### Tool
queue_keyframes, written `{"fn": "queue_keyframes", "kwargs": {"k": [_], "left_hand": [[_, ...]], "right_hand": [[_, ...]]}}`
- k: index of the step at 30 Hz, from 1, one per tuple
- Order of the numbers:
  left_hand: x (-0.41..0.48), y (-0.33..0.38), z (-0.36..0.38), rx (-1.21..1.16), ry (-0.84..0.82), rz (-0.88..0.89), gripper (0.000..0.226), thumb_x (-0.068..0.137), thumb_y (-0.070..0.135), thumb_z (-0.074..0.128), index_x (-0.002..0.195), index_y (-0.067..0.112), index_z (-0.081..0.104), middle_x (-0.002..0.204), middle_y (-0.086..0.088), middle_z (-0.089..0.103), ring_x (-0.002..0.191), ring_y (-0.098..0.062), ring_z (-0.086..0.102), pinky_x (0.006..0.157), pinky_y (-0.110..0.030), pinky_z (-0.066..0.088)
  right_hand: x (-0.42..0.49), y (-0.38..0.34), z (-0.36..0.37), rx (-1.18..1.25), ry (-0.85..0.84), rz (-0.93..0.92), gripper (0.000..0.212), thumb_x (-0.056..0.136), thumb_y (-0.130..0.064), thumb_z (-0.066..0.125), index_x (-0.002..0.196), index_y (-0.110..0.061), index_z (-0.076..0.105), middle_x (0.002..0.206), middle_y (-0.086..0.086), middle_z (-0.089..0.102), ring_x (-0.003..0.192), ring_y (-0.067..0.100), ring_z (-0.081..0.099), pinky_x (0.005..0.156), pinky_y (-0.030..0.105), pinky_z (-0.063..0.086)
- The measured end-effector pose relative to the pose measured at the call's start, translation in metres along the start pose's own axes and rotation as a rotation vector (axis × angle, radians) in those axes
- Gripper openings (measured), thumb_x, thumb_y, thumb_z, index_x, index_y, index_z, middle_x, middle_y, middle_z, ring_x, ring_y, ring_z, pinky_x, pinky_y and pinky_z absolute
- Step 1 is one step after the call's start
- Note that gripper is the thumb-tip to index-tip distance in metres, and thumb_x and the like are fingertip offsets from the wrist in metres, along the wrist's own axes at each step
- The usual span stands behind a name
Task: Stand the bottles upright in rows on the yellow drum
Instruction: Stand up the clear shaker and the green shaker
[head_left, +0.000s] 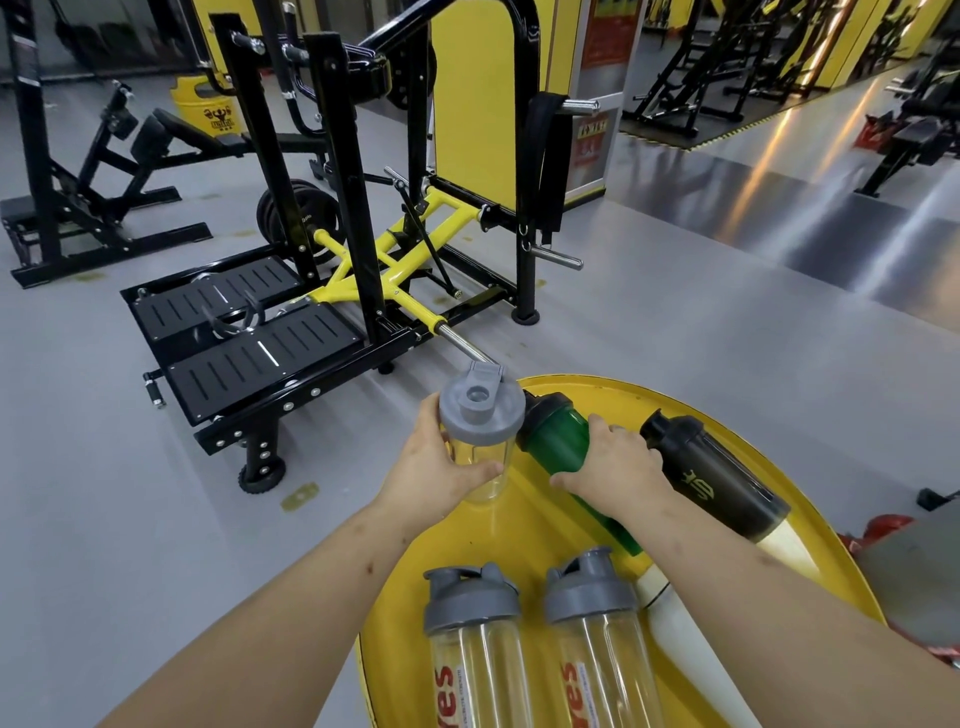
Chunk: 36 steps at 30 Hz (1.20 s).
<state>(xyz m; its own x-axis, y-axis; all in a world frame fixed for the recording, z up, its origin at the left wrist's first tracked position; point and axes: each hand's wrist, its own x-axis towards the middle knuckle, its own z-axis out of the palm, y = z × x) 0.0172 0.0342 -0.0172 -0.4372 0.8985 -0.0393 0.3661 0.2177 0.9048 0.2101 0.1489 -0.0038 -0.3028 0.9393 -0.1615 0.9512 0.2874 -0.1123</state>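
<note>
Gym floor, grey, with a black-and-yellow weight machine (332, 249) behind. Work surface is the yellow drum (524, 525), its flat rimmed top filling the lower right of the view.

Left side: left hand (441, 467) wrapped around a clear bottle with a grey lid (480, 421), held upright at the drum's far left edge. Cannot tell whether its base touches the top or hangs just above. Judged: this one is being set down to start a row at the edge, leaving the middle free.

Near edge, centre: two more clear bottles with grey lids (472, 613) (592, 597) side by side, red lettering on their labels, nothing visible inside. Wide-angle view makes it hard to say whether they stand or lie.

Right of the first bottle: right hand (613, 462) closed over the green bottle (558, 441), which lies on its side, black cap pointing away. The grip at mid-body looks suited to tipping it up.

Further right: a black bottle (711, 478) lying flat, parallel to the green one, untouched. A white cylinder (680, 618) lies partly under the right forearm; contents not visible.

Green and black bottles are yet to be stood up.
</note>
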Motion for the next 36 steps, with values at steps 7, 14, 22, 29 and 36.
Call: {"fn": "queue_keyframes", "kwargs": {"k": [7,14,22,29,36], "left_hand": [[0.000,-0.007,0.002,0.040,-0.004,-0.013,0.096,0.077,0.043,0.090,0.151,0.034,0.029,0.141,0.018,0.050,0.122,-0.006,0.049,0.090,-0.027,0.042],[0.001,-0.008,0.001,0.042,-0.015,-0.009,0.084,0.079,0.045,0.088,0.143,0.034,0.034,0.133,0.019,0.053,0.120,-0.010,0.054,0.087,-0.028,0.045],[-0.002,-0.005,0.002,0.034,-0.006,-0.013,0.091,0.081,0.041,0.087,0.151,0.031,0.030,0.138,0.016,0.051,0.122,-0.010,0.051,0.090,-0.028,0.043],[-0.006,-0.003,0.007,0.047,0.025,-0.040,0.092,0.081,0.043,0.086,0.152,0.033,0.029,0.140,0.015,0.051,0.126,-0.011,0.051,0.092,-0.030,0.044],[-0.008,-0.003,0.012,0.034,0.055,-0.070,0.094,0.082,0.042,0.087,0.155,0.032,0.028,0.137,0.016,0.049,0.131,-0.014,0.051,0.092,-0.030,0.043]], "right_hand": [[0.001,-0.002,-0.002,0.014,-0.021,0.005,0.083,0.075,-0.067,0.073,0.139,-0.021,0.044,0.121,0.004,0.062,0.115,0.029,0.055,0.094,0.049,0.044],[-0.007,-0.003,-0.005,0.113,0.046,0.027,0.081,0.076,-0.062,0.075,0.138,-0.020,0.044,0.118,0.004,0.062,0.113,0.030,0.055,0.093,0.051,0.045],[-0.012,0.004,-0.014,0.408,0.160,-0.031,0.084,0.070,-0.056,0.081,0.136,-0.021,0.042,0.116,0.005,0.060,0.109,0.031,0.057,0.091,0.053,0.052],[-0.016,0.016,-0.018,0.651,0.204,-0.100,0.088,0.074,-0.042,0.086,0.144,-0.018,0.038,0.113,-0.002,0.052,0.100,0.018,0.052,0.081,0.030,0.044],[-0.019,0.026,-0.010,0.832,0.223,-0.139,0.089,0.069,-0.035,0.091,0.140,-0.026,0.038,0.126,-0.004,0.058,0.113,0.017,0.056,0.090,0.032,0.050]]}}
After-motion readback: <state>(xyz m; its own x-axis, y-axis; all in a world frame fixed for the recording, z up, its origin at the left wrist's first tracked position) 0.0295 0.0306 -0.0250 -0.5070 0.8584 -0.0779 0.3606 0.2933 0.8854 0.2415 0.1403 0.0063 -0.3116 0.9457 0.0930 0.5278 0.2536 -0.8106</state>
